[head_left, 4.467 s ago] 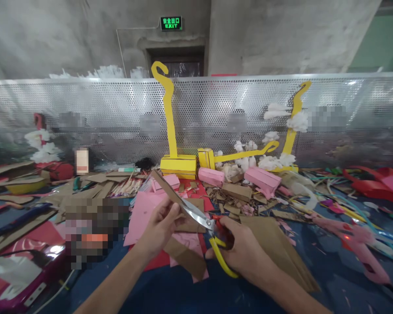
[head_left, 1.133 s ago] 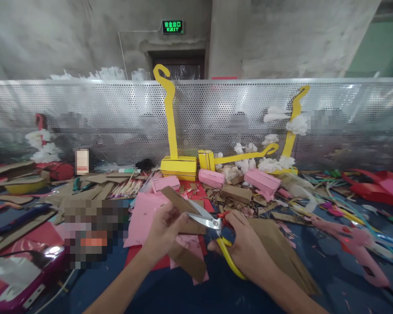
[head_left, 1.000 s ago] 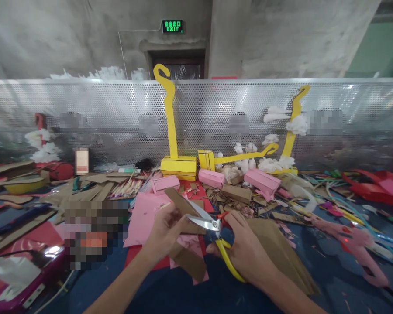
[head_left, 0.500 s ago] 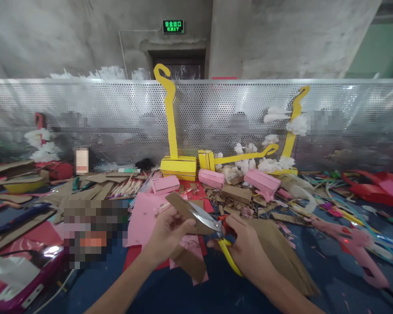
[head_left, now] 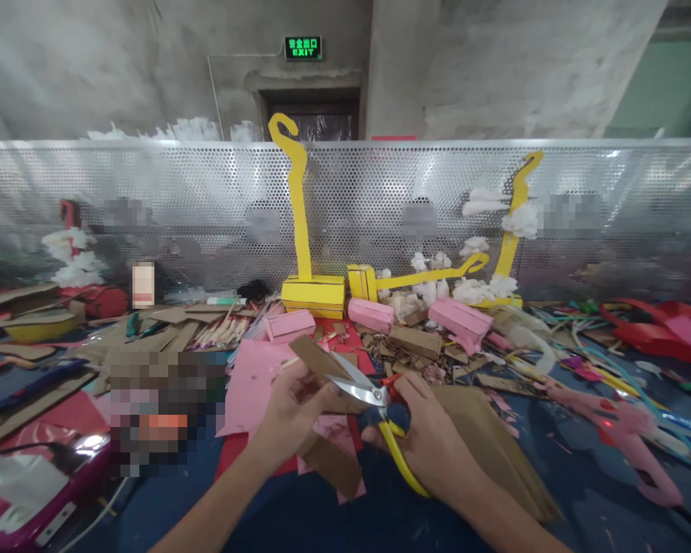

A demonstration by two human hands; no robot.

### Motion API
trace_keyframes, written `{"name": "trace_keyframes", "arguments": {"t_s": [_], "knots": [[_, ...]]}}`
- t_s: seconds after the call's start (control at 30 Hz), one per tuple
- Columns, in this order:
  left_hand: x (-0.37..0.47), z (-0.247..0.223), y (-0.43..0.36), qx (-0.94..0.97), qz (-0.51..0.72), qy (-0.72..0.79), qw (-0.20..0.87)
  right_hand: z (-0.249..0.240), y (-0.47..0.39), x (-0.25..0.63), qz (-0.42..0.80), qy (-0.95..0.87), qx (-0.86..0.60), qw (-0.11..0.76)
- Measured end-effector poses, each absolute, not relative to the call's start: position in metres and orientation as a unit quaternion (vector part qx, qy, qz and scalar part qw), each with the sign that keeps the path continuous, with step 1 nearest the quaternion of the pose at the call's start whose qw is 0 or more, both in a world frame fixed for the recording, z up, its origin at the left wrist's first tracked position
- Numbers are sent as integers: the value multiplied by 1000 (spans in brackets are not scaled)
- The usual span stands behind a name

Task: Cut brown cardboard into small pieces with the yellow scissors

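My left hand (head_left: 292, 411) pinches a strip of brown cardboard (head_left: 309, 356) that slants up over the pink sheet (head_left: 252, 384). Wrapped round the handles of a pair of scissors (head_left: 374, 393), one handle red and one yellow, is my right hand (head_left: 429, 430). The scissors' blades are apart and lie against the cardboard strip beside my left fingertips; whether they cut into it I cannot tell. Below my hands another cardboard piece (head_left: 332, 461) rests on pink paper. A large folded cardboard sheet (head_left: 489, 438) lies by my right forearm.
Yellow hook-topped stands (head_left: 312, 296) and pink boxes (head_left: 371, 315) line the back, before a perforated metal panel (head_left: 219, 192). Cardboard scraps (head_left: 414, 342) lie in the middle. At the right is a pink glue gun (head_left: 627, 430); at the lower left, a purple box with tissue (head_left: 28, 484).
The scissors' blades have opened wider and moved slightly left along the cardboard strip. The yellow handle has swung a little outward. My left hand stays almost in place.
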State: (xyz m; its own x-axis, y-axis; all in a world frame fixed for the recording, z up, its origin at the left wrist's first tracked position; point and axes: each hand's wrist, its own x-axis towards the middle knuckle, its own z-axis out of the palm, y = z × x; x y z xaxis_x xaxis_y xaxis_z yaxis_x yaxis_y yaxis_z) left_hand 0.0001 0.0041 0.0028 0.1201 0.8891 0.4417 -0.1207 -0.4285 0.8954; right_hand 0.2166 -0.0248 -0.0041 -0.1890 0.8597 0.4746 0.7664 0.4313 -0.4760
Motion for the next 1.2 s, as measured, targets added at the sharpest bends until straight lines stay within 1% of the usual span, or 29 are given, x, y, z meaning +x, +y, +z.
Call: {"name": "trace_keyframes", "arguments": {"t_s": [0.3, 0.57, 0.83, 1.07, 1.2], "knots": [[0, -5, 3, 616, 571, 322, 436, -7, -23, 218, 71, -770, -533, 344], [1, -2, 3, 608, 577, 293, 460, -2, -23, 218, 55, -767, -524, 366], [3, 1, 2, 604, 567, 275, 488, -10, -19, 218, 89, -770, -508, 375], [-2, 2, 5, 613, 580, 299, 446, -3, -24, 219, 71, -769, -531, 348], [-2, 8, 3, 623, 566, 312, 440, -2, -26, 219, 56, -772, -532, 345]]}}
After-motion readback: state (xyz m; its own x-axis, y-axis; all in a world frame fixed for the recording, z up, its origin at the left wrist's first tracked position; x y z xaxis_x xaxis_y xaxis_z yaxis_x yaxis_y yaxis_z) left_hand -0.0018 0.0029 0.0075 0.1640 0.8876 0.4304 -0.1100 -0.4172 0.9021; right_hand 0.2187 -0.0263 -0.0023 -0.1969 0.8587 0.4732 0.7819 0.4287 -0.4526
